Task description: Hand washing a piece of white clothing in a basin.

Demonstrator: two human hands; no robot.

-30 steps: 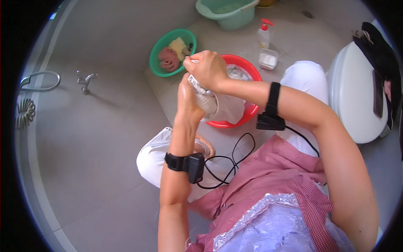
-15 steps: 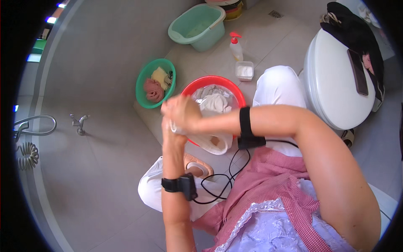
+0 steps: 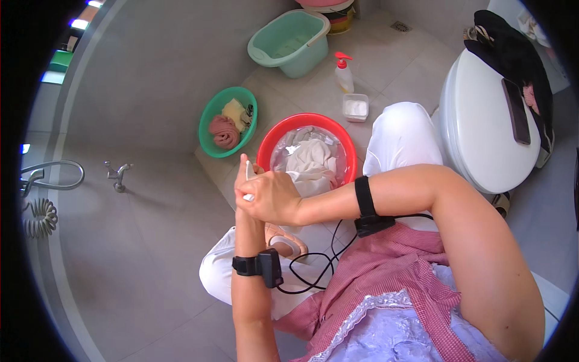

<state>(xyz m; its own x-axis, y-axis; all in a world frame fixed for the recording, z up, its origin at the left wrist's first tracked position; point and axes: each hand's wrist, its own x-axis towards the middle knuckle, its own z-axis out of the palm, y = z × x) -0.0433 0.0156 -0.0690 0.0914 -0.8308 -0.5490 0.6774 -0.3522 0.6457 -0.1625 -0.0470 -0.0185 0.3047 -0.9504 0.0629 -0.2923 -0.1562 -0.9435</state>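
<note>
My right hand (image 3: 272,196) is closed over a bunch of white cloth (image 3: 249,172), which pokes out between its fingers. Beneath and just left of it, my left hand (image 3: 242,172) grips the same cloth; one finger points up and the rest is mostly covered. Behind the hands, at their upper right, stands a red-rimmed basin (image 3: 347,142) holding water and pale wet fabric (image 3: 313,158). Whether the gripped cloth joins the fabric in the basin is hidden by my right hand and forearm.
A green basin (image 3: 205,130) with pink and yellow cloths stands left of the red one. Farther back are a pale green tub (image 3: 265,59), a pump bottle (image 3: 344,78) and a small box of white powder (image 3: 356,108). The toilet (image 3: 482,127) is at right, a tap (image 3: 118,175) at left.
Both hands have come down a little, nearer to me, still gripping the white cloth. The cloth end that hung over the basin's near edge no longer shows there.
</note>
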